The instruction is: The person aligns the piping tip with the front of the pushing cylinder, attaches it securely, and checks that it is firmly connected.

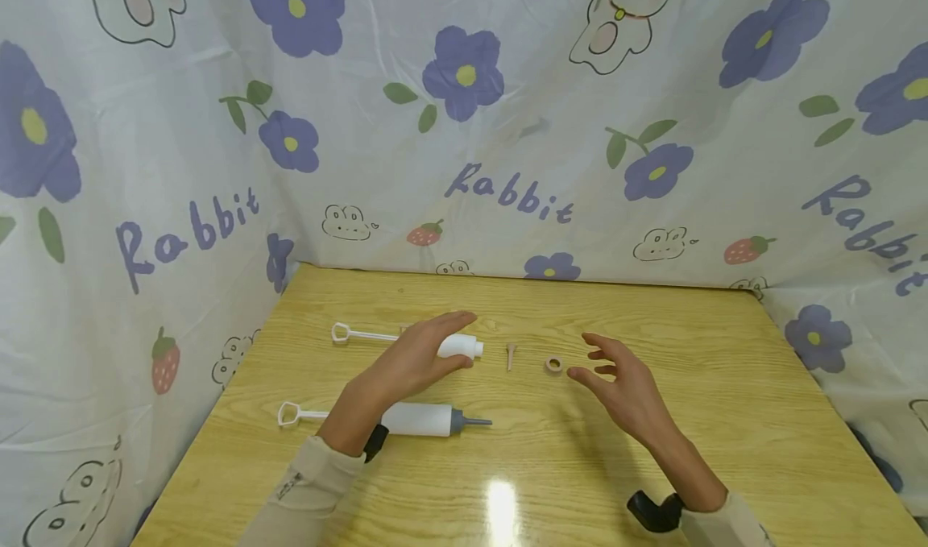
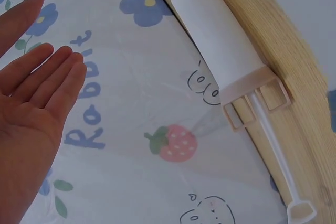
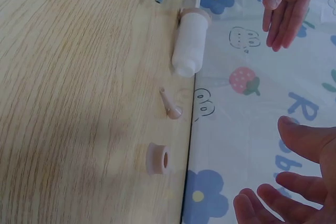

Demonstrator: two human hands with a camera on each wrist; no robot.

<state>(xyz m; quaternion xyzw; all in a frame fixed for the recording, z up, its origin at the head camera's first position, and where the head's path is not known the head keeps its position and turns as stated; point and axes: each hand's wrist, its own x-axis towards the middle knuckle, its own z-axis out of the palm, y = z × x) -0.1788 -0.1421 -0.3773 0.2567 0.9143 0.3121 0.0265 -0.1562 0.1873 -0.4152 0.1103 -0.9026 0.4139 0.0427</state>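
Note:
My left hand [image 1: 413, 359] hovers over a white syringe [image 1: 458, 346], with fingers and thumb extended and nothing held. In the left wrist view, its smooth white barrel [image 2: 218, 32] has a beige collar [image 2: 247, 83] with two finger loops and a thin plunger ending in a loop handle [image 2: 301, 212]. In the head view, the hand hides part of this syringe. My right hand [image 1: 625, 386] is raised, its fingers apart and loosely bent, holding nothing. Just left of its thumb lies a beige ring [image 3: 155, 159]. Between ring and barrel rests a small beige nozzle [image 1: 511, 354] with a flared end.
Nearer the front, a second white syringe [image 1: 420, 420] with a grey tip [image 1: 474, 422] lies partly behind my left forearm. Everything sits on a wood-grain table [image 1: 565, 499]. A printed cloth [image 1: 507, 128] with flowers stands around its back and sides.

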